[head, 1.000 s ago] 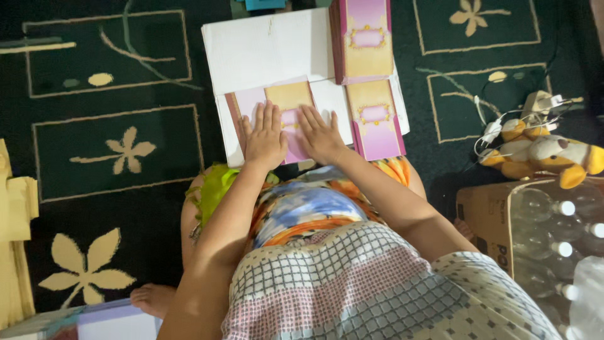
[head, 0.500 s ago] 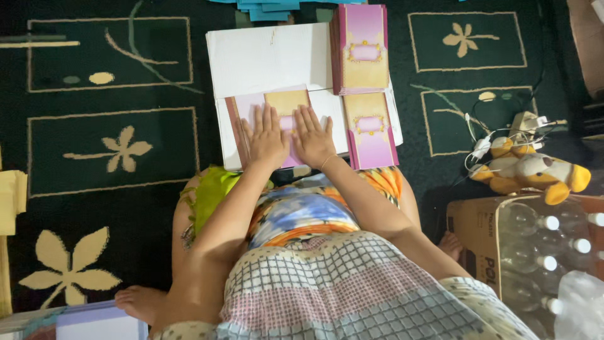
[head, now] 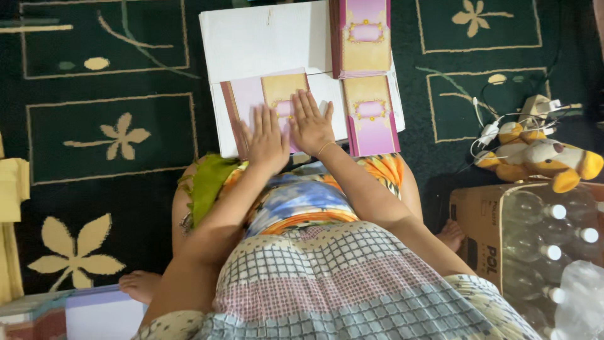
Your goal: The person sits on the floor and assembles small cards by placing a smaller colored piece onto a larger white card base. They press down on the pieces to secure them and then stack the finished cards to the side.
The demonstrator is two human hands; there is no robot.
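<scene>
My left hand (head: 265, 140) and my right hand (head: 310, 123) lie flat, side by side, pressing on a pink and gold folded card (head: 267, 97). The card rests on a large white board (head: 264, 41) laid on the floor in front of my knees. Fingers of both hands are spread and hold nothing. To the right on the board lie two more pink and gold cards, one near (head: 370, 113) and one farther away (head: 366, 34).
A dark green carpet (head: 107, 126) with cream flower patterns covers the floor. A plush toy (head: 541, 157) and white cables (head: 497, 126) lie at right. A cardboard box of plastic bottles (head: 541, 239) stands at lower right. Yellow paper (head: 9, 189) sits at left, more cards (head: 69, 311) at lower left.
Both hands stay pressed on the card, shifted slightly. The view has tilted a little, so everything sits a bit lower and further left.
</scene>
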